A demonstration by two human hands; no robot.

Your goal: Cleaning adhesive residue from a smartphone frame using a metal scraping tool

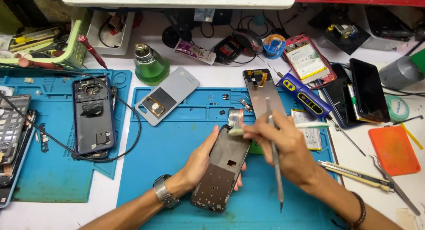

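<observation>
Your left hand [201, 161] cradles the stripped phone frame [222, 168] from beneath, at the lower centre of the picture above the blue work mat [155, 168]; the fingers wrap around its underside, the thumb lies along its left edge, and fingertips show at its right edge. Keep that support flat and steady so the frame does not rock while you work on its top end. Your right hand [283, 146] pinches a toothbrush [305, 125] with a pale green handle between thumb and fingers, with the bristle head resting on the upper end of the frame. The same hand also carries a slim grey screwdriver [274, 155], its shaft slanting down toward the bottom edge of the picture. Judged from this grip, the brush strokes should be short and light, directed away from the openings in the frame, so loosened debris leaves the part rather than lodging in it. Watch the screwdriver tip: it hangs close to the mat and could catch as your wrist moves. The green liquid bottle [150, 64] stands at upper left of centre, and the silver back cover [168, 95] lies just below and right of it. The display panel [263, 93] lies directly above your right hand; keep the brush handle clear of it.
</observation>
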